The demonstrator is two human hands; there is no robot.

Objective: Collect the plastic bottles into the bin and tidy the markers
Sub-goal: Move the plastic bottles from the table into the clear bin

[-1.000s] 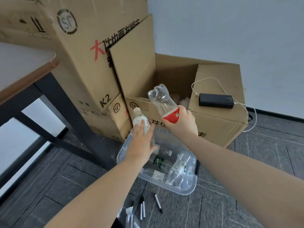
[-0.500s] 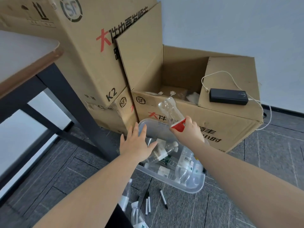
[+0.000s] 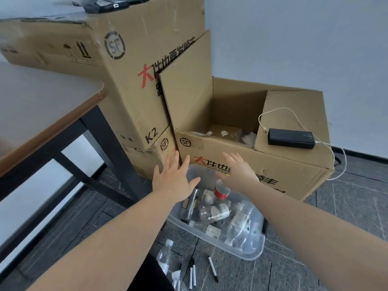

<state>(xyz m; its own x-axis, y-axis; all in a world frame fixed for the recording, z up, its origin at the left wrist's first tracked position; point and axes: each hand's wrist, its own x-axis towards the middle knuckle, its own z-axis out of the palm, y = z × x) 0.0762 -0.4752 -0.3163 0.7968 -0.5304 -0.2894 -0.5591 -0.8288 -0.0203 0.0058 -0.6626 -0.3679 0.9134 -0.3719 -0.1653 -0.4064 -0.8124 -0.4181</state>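
While over bin [image 3: 255,252], hands [image 3: 174,181] empty.

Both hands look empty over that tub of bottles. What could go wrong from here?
The clear bin is heaped, and the red-label bottle lies on top, so it might roll out. Loose bottles and markers on the floor could be stepped on. The left hand and right hand could knock the pile.
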